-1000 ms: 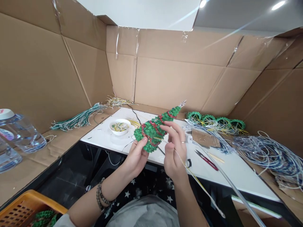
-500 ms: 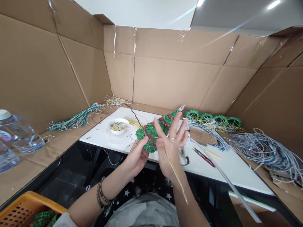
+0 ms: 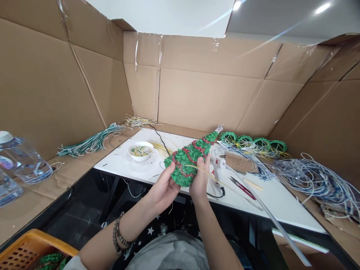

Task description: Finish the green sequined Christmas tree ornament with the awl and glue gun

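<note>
A small green Christmas tree (image 3: pixel 182 176) with red garland tilts up to the right between my hands, above the table's front edge. My left hand (image 3: pixel 163 189) grips its lower left, thumb in front and fingers behind. At the lower right side, my right hand (image 3: pixel 200 180) is closed around the tree, its fingers partly hidden behind it. A thin yellow wire (image 3: pixel 225 182) sticks out from the tree's front, passes my right thumb and runs right, its end above the table. A pale, clear piece (image 3: pixel 219 128) tops the tree.
On the white table (image 3: pixel 284 204) stand a white bowl (image 3: pixel 140 158) of short wires, a red-handled tool (image 3: pixel 243 187) and a glue gun (image 3: pixel 221 162) with a long clear rod (image 3: pixel 278 225). Wire bundles and green rings (image 3: pixel 261 142) lie along the cardboard walls. An orange basket (image 3: pixel 36 238) is lower left.
My right hand has gone from raised, spread fingers to holding the tree's right side. The wire, which hung down over my right wrist, now extends right. The tree has shifted slightly right.
</note>
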The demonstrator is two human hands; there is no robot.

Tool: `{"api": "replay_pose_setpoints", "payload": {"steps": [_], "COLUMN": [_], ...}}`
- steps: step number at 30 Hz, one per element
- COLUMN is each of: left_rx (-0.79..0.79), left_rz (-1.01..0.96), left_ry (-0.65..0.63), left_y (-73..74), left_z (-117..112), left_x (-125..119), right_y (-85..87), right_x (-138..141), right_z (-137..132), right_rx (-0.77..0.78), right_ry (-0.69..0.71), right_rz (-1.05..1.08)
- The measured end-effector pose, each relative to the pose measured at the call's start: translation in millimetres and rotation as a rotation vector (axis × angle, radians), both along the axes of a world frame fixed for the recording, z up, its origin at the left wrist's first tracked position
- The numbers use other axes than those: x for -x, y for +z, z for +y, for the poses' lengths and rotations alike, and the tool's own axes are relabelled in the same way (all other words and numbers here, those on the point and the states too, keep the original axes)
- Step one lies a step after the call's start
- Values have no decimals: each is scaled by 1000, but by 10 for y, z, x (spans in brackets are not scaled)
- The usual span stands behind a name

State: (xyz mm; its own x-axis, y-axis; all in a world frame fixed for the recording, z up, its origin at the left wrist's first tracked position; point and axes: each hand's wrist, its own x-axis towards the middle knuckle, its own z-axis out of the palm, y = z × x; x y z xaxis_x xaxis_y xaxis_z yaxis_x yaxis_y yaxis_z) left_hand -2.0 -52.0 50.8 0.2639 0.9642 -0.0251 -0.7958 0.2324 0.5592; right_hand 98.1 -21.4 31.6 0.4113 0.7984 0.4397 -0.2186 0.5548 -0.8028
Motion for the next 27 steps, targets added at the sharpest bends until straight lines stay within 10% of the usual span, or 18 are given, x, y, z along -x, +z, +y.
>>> {"api": "replay_pose_setpoints", "payload": {"steps": [8,17,27], "left_rx": [19,-154,-183], "left_rz": [-95,224,442], "left_ry": [52,231,282], "left_y": [18,-144,64], "left_z": [142,204,188], "left_x": [106,5,194], "right_y": [259,241,384], "right_x": [147,99,-94], "right_z": [122,107,49], "right_rx": [14,-8,-34], "right_ry": [-7,8,-94], "right_rz": [135,145,239]}}
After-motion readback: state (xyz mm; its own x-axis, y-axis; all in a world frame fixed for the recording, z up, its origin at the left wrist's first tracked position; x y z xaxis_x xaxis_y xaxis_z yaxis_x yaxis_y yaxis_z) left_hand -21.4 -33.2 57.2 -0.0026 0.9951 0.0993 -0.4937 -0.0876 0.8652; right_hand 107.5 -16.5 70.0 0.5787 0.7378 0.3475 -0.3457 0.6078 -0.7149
